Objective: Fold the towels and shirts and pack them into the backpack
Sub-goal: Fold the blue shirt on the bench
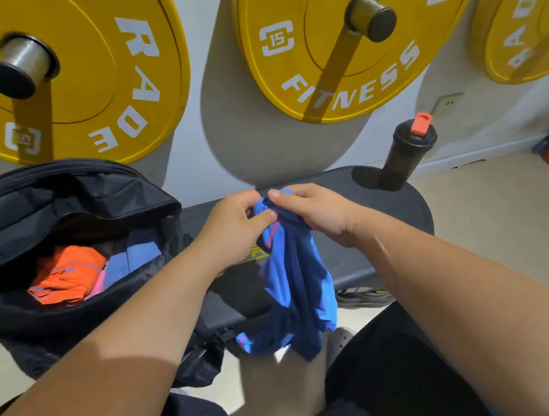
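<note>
Together, both hands, left [234, 227] and right [318, 211], pinch what looks like a blue shirt [297, 284] beside the backpack [15, 316].

You're in a gym: yellow weight plates [346, 73] hang on wall pegs beyond your fingers [285, 195], a shaker bottle [404, 155] to their right.

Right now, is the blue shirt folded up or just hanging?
Not folded. The blue shirt hangs down bunched, pinched at its top by the left hand and the right hand.
</note>
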